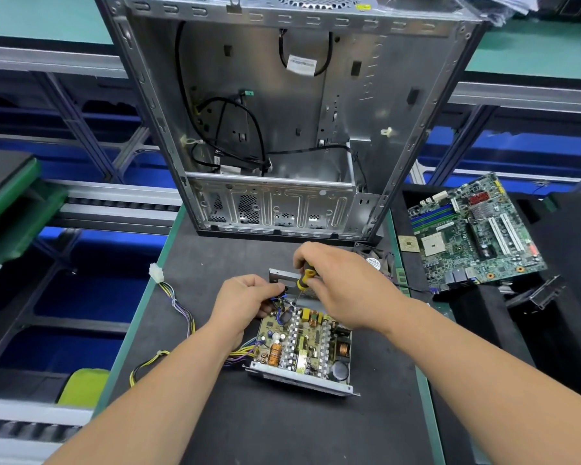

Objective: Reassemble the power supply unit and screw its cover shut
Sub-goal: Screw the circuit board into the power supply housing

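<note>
Lying open at lower centre of the frame, the power supply (302, 350) is shown with its circuit board bare and no cover on it. A yellow-handled screwdriver (304, 280) is pinched in the curled fingers of the right hand (342, 286), its tip set down at the board's far corner, while the left hand (249, 297) is closed on that same corner — on wires or casing cannot be told. The shaft is best kept upright and pressed firmly — the unit steadied throughout.

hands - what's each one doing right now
Left hand: fingers curled, gripping the wires at the power supply board's far corner.
Right hand: gripping the yellow-handled screwdriver.
</note>
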